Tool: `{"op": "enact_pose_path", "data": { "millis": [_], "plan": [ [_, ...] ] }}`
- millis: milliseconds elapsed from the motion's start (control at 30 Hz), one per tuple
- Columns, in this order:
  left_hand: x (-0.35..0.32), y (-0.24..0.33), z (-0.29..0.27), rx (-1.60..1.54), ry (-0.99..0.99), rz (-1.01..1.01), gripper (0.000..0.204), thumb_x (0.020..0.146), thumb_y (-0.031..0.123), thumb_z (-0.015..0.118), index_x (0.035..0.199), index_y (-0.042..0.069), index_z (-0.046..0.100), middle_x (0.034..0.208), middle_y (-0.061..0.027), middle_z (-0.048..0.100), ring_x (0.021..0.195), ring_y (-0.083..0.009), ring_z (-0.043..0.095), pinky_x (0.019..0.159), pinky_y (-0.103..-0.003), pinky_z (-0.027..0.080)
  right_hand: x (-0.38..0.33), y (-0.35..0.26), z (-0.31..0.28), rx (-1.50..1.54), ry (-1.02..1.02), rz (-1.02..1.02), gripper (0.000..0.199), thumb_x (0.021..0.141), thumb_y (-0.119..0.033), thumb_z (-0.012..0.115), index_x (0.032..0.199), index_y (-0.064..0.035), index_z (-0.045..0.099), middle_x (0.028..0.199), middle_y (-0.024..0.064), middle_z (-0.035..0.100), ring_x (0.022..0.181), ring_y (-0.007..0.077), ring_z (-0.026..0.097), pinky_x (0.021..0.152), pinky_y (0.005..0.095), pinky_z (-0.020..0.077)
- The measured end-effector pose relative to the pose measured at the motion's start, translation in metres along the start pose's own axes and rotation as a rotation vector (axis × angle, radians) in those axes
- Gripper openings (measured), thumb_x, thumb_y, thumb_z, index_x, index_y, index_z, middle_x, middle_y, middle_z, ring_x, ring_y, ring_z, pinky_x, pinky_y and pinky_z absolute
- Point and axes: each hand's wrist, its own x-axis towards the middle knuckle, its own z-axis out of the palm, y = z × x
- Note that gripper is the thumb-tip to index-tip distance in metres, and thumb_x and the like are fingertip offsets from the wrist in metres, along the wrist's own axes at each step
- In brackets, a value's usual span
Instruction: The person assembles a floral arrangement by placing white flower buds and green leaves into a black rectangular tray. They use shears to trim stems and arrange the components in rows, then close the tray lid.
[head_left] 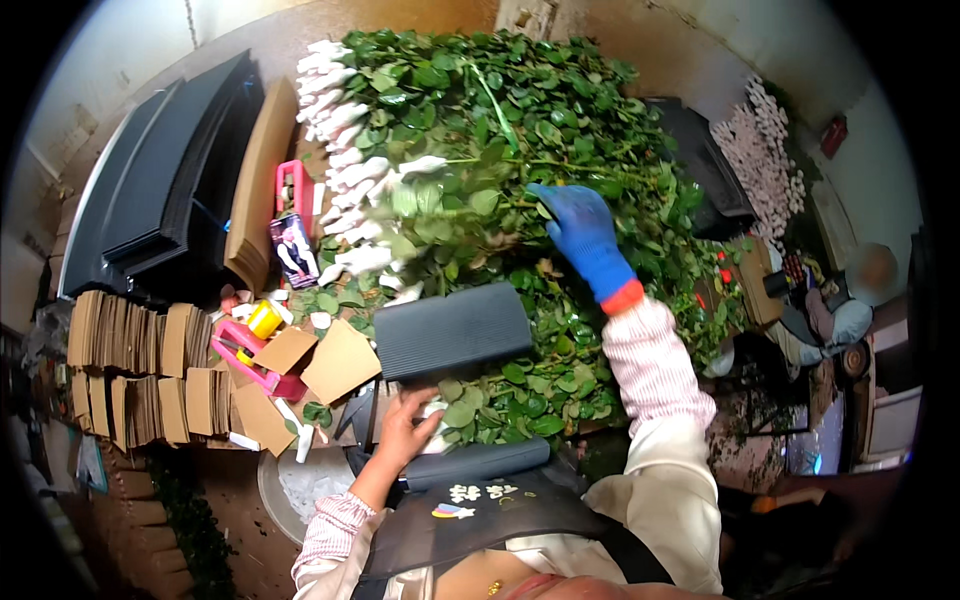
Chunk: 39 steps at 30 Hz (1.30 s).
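Worktable (pixel 270 440) crowded edge to edge: one leafy stem heap (pixel 500 150); right hand (pixel 580 230), blue-gloved, fingers curled into stems; left hand (pixel 405 430), bare, gripping a white-wrapped bunch (pixel 437 425) under one dark corrugated sheet (pixel 450 330); cardboard stacks (pixel 130 370) leftward.

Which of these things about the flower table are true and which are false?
1. The right hand wears a blue glove. True.
2. The left hand wears a blue glove too. False: it is bare.
3. The right hand reaches into the pile of leafy green stems. True.
4. The dark corrugated sheet is bright pink. False: it is dark grey.
5. Brown cardboard pieces are stacked on the person's left. True.
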Motion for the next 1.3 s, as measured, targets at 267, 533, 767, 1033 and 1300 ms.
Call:
{"op": "enact_pose_path", "data": {
  "millis": [267, 533, 767, 1033, 1300],
  "plan": [
    [0.0, -0.01, 0.002, -0.013, 0.011, 0.055, 0.04, 0.088, 0.018, 0.082, 0.126, 0.011, 0.072, 0.111, -0.0121, 0.071, 0.099, -0.0321, 0.067, 0.086, -0.04, 0.056, -0.016, 0.032, -0.016, 0.03, 0.092, -0.095, 0.069, 0.075, -0.005, 0.076, 0.142, -0.0169, 0.064, 0.116, 0.011, 0.072, 0.112, 0.0348, 0.067, 0.107, 0.0481, 0.049],
    [0.002, -0.014, 0.001, 0.168, -0.021, 0.092, 0.049, 0.089, 0.018, 0.083, 0.134, 0.009, 0.068, 0.114, -0.0144, 0.068, 0.105, -0.0305, 0.069, 0.089, -0.039, 0.058, -0.062, 0.043, -0.055, -0.055, 0.197, -0.076, 0.06, 0.08, -0.004, 0.076, 0.138, -0.0141, 0.066, 0.14, 0.0159, 0.064, 0.125, 0.0405, 0.061, 0.109, 0.0539, 0.0485],
    [-0.015, -0.089, 0.037, 0.271, -0.062, 0.009, 0.058, 0.083, 0.019, 0.083, 0.135, 0.009, 0.062, 0.122, -0.0175, 0.065, 0.112, -0.0411, 0.064, 0.096, -0.046, 0.054, -0.125, -0.046, -0.117, 0.259, -0.375, -0.318, 0.074, 0.069, 0.008, 0.074, 0.136, -0.0234, 0.066, 0.122, 0.0077, 0.072, 0.115, 0.0332, 0.067, 0.1, 0.0487, 0.0534],
    [0.001, -0.011, 0.005, 0.027, 0.011, 0.046, 0.046, 0.088, 0.02, 0.082, 0.13, 0.007, 0.069, 0.107, -0.0133, 0.068, 0.096, -0.0313, 0.066, 0.084, -0.04, 0.055, -0.202, 0.038, -0.058, 0.071, -0.048, 0.025, 0.065, 0.077, 0.005, 0.065, 0.139, -0.015, 0.067, 0.14, 0.0142, 0.065, 0.134, 0.0383, 0.057, 0.118, 0.0513, 0.0429],
    [0.002, -0.016, 0.01, -0.013, 0.011, 0.025, 0.046, 0.089, 0.009, 0.082, 0.133, 0.006, 0.069, 0.115, -0.0135, 0.069, 0.101, -0.0268, 0.07, 0.084, -0.035, 0.06, -0.104, 0.138, -0.046, -0.062, 0.47, 0.136, 0.046, 0.083, 0.006, 0.063, 0.127, -0.0052, 0.072, 0.13, 0.0161, 0.072, 0.123, 0.0373, 0.066, 0.11, 0.0451, 0.0499]
  ]
}}
